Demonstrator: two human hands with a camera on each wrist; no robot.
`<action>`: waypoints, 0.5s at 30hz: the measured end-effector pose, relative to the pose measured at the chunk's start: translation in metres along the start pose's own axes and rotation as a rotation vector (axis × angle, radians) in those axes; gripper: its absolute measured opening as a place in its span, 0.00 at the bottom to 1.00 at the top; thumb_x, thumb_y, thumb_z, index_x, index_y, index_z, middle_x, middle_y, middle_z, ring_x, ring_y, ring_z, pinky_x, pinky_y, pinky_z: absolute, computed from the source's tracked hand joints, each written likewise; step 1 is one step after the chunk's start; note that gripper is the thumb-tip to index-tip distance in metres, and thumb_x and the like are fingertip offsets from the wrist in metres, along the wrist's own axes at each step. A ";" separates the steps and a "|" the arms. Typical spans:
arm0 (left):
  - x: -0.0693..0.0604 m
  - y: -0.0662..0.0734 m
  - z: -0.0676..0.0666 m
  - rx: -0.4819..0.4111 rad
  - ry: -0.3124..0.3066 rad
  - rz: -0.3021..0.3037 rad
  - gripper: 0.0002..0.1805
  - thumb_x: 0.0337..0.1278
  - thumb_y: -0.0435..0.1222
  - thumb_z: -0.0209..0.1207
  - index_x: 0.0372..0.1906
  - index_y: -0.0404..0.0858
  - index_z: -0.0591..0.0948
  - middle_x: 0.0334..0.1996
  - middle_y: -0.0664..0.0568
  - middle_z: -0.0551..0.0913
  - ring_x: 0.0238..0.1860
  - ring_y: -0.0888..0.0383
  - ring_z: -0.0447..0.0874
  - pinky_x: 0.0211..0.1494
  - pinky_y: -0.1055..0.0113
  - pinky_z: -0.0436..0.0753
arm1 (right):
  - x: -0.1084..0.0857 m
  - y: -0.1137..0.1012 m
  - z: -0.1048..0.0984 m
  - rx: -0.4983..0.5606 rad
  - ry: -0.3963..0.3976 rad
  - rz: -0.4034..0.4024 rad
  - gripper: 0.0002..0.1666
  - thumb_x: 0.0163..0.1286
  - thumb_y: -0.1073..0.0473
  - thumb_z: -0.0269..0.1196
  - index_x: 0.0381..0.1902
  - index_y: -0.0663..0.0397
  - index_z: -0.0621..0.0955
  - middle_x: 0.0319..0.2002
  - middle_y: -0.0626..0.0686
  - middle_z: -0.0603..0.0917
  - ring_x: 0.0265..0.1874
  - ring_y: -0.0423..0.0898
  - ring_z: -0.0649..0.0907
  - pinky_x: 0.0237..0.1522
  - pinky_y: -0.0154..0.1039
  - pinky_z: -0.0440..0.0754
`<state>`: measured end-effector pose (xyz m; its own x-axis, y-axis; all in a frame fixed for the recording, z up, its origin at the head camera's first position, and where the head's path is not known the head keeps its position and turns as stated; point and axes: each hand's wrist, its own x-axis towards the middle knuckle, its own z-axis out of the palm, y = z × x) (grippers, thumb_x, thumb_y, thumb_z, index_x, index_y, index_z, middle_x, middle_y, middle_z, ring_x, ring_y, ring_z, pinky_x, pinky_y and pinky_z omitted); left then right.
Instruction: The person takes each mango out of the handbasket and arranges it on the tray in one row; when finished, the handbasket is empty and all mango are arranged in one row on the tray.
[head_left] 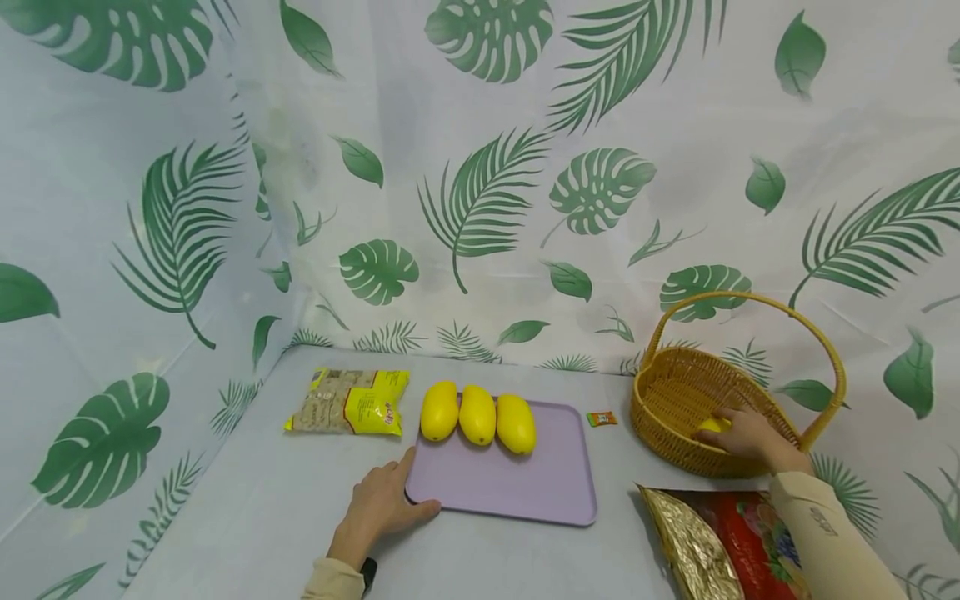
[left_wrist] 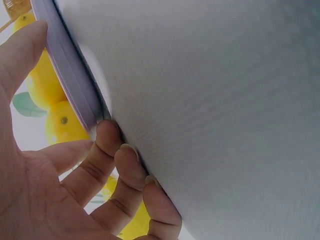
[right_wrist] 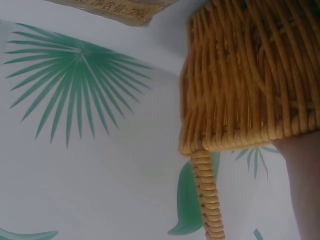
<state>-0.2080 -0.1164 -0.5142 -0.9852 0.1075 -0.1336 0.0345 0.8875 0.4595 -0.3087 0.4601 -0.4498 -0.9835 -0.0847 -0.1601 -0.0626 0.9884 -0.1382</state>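
Note:
Three yellow mangoes (head_left: 477,415) lie side by side on the left back part of a lilac tray (head_left: 517,492). My left hand (head_left: 386,498) rests at the tray's near left corner, thumb touching the front rim and fingers spread along the left side; the left wrist view shows the fingertips down by the table. Inside a wicker basket (head_left: 678,454) at the right, my right hand (head_left: 746,433) holds another yellow mango (head_left: 711,426), partly hidden by the fingers. In the right wrist view, the basket wall hides this hand; only the wrist (right_wrist: 300,170) shows.
A yellow and clear food bag (head_left: 348,402) lies left of the tray. A small orange packet (head_left: 602,418) sits between tray and basket. A red and gold bag (head_left: 720,533) lies under the right forearm. The basket's tall handle (head_left: 750,296) arches over it.

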 end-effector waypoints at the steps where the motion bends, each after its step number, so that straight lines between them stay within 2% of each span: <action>1: 0.000 0.000 0.000 -0.003 -0.001 0.000 0.55 0.44 0.62 0.71 0.74 0.36 0.67 0.57 0.35 0.82 0.55 0.37 0.81 0.56 0.35 0.79 | 0.000 0.000 0.000 0.002 0.005 -0.001 0.50 0.68 0.35 0.62 0.61 0.81 0.71 0.55 0.85 0.72 0.53 0.80 0.72 0.53 0.70 0.75; 9: -0.001 0.000 0.001 -0.002 0.005 0.002 0.55 0.43 0.62 0.71 0.74 0.36 0.67 0.57 0.36 0.82 0.54 0.38 0.81 0.55 0.36 0.79 | -0.004 -0.002 -0.002 0.020 0.077 -0.011 0.46 0.70 0.38 0.61 0.62 0.80 0.71 0.60 0.87 0.66 0.58 0.84 0.67 0.56 0.75 0.71; 15: 0.000 -0.001 0.001 -0.004 0.002 -0.008 0.55 0.43 0.62 0.71 0.74 0.36 0.67 0.57 0.36 0.82 0.55 0.38 0.81 0.56 0.34 0.78 | -0.009 -0.010 -0.009 0.044 0.099 -0.013 0.46 0.71 0.40 0.61 0.64 0.80 0.69 0.64 0.88 0.62 0.60 0.85 0.63 0.59 0.79 0.66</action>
<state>-0.2080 -0.1163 -0.5157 -0.9857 0.0998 -0.1354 0.0263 0.8863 0.4624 -0.3008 0.4525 -0.4385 -0.9947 -0.0824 -0.0608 -0.0701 0.9807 -0.1827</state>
